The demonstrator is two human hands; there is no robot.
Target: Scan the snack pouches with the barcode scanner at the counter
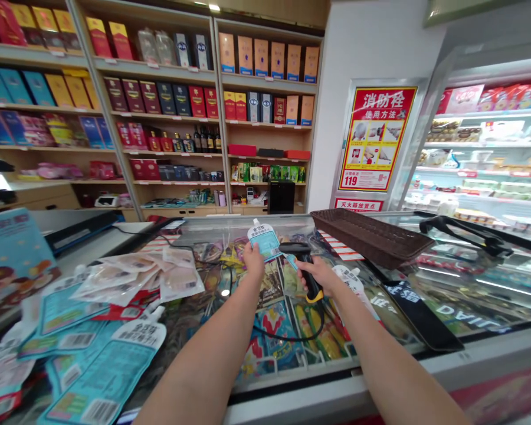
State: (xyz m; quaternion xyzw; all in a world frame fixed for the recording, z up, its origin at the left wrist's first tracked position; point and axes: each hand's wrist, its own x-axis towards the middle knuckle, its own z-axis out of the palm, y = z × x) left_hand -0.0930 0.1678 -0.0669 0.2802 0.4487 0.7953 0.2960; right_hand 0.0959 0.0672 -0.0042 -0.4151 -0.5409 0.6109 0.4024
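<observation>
My left hand (253,260) is closed on a blue and white spouted drink pouch (262,235), its spout pointing up and away. In my right hand (313,275) is a black and yellow barcode scanner (307,265), its head turned left towards the pouch. The two hands are close together above the freezer's glass top (203,236), and a cable loops below the scanner. Beside my right wrist lies another white-topped pouch (352,280), partly hidden by my arm. To the left are several more blue pouches (110,372), piled up with their barcodes showing.
Clear plastic packets (141,274) lie behind the pouch pile. A brown woven basket (371,236) rests on the glass at the right, with a black flat strip (425,319) in front. Packaged food shows inside the freezer. Shelves of boxes (172,100) line the back wall.
</observation>
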